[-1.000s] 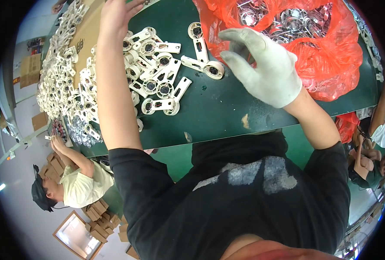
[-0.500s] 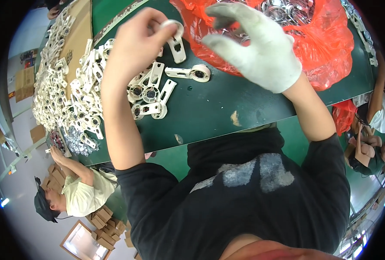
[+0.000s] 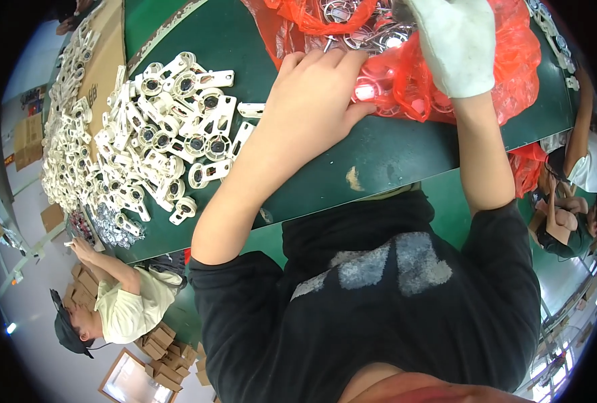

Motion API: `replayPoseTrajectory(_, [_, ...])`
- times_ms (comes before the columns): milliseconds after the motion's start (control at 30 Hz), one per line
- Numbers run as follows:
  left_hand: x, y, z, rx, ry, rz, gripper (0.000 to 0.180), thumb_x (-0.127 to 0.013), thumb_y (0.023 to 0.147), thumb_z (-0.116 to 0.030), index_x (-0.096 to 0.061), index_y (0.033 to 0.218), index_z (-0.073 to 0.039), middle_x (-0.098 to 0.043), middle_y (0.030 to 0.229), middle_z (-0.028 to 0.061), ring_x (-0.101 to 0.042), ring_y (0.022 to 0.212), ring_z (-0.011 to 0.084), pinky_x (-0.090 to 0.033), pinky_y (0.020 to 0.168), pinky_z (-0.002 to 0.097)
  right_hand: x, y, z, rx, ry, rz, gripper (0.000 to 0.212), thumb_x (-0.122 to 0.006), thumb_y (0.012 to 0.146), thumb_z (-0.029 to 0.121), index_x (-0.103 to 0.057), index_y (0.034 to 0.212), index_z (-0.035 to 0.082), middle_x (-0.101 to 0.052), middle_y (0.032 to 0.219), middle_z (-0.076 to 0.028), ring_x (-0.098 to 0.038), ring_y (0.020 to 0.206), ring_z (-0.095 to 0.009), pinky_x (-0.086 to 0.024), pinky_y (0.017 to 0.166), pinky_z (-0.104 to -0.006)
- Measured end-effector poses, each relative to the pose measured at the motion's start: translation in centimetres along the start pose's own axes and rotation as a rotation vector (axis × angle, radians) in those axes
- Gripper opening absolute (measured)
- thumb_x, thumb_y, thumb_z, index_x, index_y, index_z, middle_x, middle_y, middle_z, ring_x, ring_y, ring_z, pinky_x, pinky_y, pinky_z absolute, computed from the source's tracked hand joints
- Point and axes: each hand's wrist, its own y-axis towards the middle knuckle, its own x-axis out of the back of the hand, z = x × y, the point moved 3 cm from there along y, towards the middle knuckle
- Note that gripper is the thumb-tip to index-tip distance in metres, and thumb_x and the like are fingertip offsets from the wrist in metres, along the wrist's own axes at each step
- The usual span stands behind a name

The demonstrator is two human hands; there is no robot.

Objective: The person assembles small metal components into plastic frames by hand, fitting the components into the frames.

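Observation:
My left hand (image 3: 320,101) is bare and rests at the near-left side of a red plastic bag (image 3: 517,74). Its fingers bend over the bag's edge, with the thumb apart from them; what lies beneath the palm is hidden. On my right hand (image 3: 458,50) is a white glove. That hand is over the bag's opening, its fingers partly cut off by the upper edge of the view. Shiny ring-shaped metal parts (image 3: 342,10) fill the bag. Beside my left forearm lies a heap of cream plastic arms with round ends (image 3: 152,138), and one cream part (image 3: 250,109) pokes out near my wrist.
More cream parts (image 3: 66,148) cover a cardboard sheet (image 3: 109,47) on the green table (image 3: 325,178). Small clear-looking pieces (image 3: 115,225) sit at the table's left end. A co-worker (image 3: 127,302) is at the left; other people (image 3: 574,201) are at the right.
My left hand has moved right, from the cream parts to the red bag, and the ringed part it held is out of sight. My gloved right hand has shifted up and right over the bag.

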Motion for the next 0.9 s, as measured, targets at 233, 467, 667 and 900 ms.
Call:
replayPoseTrajectory(233, [0.1,-1.1,-0.1,-0.064,0.113,-0.156,0.034,-0.083,0.077,-0.024,-0.071,0.106,-0.01,-0.063,0.101,0.0038,-0.065,0.096,0.0242,-0.046,0.085,0.0386,-0.9,-0.4,-0.1,0.045,0.053,0.077,0.027,-0.068,0.095,0.014,-0.067,0.117,-0.001,-0.066,0.089,-0.003,-0.058,0.076,-0.008,-0.049,0.072,-0.0262])
replayPoseTrajectory(467, [-0.8,-2.8,0.7,-0.041,-0.056,-0.155,0.02,-0.075,0.089,-0.025,-0.071,0.1,-0.009,-0.065,0.094,0.0061,-0.066,0.066,0.0315,-0.055,0.06,0.0401,-1.0,-0.7,0.2,0.063,-0.024,0.143,0.031,-0.068,0.093,0.018,-0.066,0.118,-0.001,-0.067,0.091,-0.009,-0.061,0.075,-0.013,-0.051,0.071,-0.0298])
replayPoseTrajectory(667, [-0.9,-1.8,-0.7,0.118,0.115,-0.04,0.034,-0.083,0.079,-0.03,-0.069,0.101,-0.008,-0.065,0.098,0.0066,-0.071,0.067,0.0295,-0.057,0.056,0.0374,-1.2,-0.6,0.3,0.022,-0.158,0.161,0.036,-0.069,0.091,0.023,-0.066,0.119,0.0,-0.067,0.09,-0.014,-0.062,0.073,-0.019,-0.051,0.071,-0.033])
replayPoseTrajectory(900, [-0.9,-1.4,-0.7,0.092,0.127,-0.138,0.027,-0.08,0.083,-0.026,-0.068,0.098,-0.007,-0.066,0.095,0.0079,-0.071,0.068,0.0294,-0.057,0.058,0.0383,-1.5,-0.7,0.1,0.116,-0.169,0.162,0.031,-0.069,0.091,0.023,-0.068,0.113,0.001,-0.069,0.089,-0.018,-0.066,0.078,-0.028,-0.052,0.073,-0.0381])
